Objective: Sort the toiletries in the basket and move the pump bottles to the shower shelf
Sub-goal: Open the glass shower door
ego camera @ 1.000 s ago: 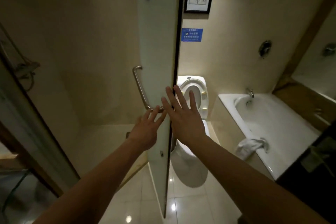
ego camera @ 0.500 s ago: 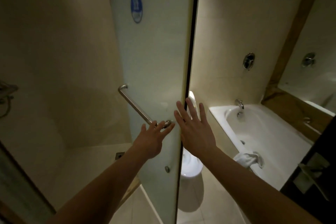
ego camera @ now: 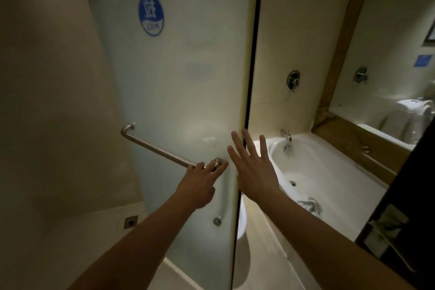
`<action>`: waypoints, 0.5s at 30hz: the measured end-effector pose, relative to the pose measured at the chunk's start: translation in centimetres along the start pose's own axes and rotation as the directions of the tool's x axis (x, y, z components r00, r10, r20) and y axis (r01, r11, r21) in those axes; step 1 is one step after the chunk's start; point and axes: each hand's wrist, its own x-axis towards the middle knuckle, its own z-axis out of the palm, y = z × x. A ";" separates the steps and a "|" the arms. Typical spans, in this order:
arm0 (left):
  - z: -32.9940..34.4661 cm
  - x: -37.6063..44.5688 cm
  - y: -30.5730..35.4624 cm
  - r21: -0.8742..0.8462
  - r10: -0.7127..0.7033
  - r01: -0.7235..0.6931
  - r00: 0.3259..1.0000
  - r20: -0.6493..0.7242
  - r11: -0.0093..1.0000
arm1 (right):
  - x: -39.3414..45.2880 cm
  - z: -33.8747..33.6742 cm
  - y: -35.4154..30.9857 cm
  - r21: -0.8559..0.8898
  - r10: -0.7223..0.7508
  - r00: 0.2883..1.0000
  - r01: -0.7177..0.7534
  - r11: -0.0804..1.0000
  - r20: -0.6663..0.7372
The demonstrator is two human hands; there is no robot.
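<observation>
Both hands (ego camera: 200,186) (ego camera: 255,172) outstretched, fingers spread

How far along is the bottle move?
Nothing visibly done: no basket, pump bottles or shower shelf in view. In hand: the left hand rests at the door handle of the frosted shower door; the right hand is spread open at its edge. Sorting and moving remain.

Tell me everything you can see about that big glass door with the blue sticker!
The glass door is tall, frosted and pale, with a dark strip down its free edge. A round blue sticker sits high up, its letters showing backwards. A brushed metal bar handle slants across it, and a small round metal fitting sits lower down. The left hand touches the handle's lower end. The right hand is spread open at the door's edge; whether it touches is unclear.
</observation>
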 end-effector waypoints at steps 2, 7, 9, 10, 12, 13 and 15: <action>0.6 1.3 -0.2 -0.001 0.018 -0.018 1.000 0.016 1.000 | 0.6 0.8 0.2 -0.033 0.038 0.999 -0.037 0.999 0.027; 1.1 4.6 -1.1 -0.024 0.070 -0.070 0.997 0.025 0.997 | 2.8 2.4 0.7 -0.044 0.121 0.991 -0.119 0.992 0.049; 1.4 5.4 -1.5 -0.018 0.089 -0.088 0.996 0.026 0.996 | 3.5 3.0 0.6 -0.029 0.149 0.987 -0.148 0.989 0.050; 1.6 5.8 -1.7 -0.014 0.099 -0.099 0.995 0.022 0.995 | 3.7 3.3 0.6 -0.030 0.161 0.986 -0.160 0.987 0.050; 1.9 6.5 -2.0 -0.010 0.120 -0.120 0.993 0.016 0.993 | 4.2 3.9 0.6 -0.047 0.179 0.982 -0.177 0.983 0.053; 2.0 6.9 -2.2 -0.008 0.129 -0.129 0.992 0.017 0.992 | 4.5 4.2 0.7 -0.058 0.187 0.981 -0.184 0.981 0.058; 2.1 7.5 -2.5 -0.007 0.143 -0.143 0.989 0.028 0.990 | 5.0 4.5 0.8 -0.078 0.204 0.976 -0.198 0.977 0.072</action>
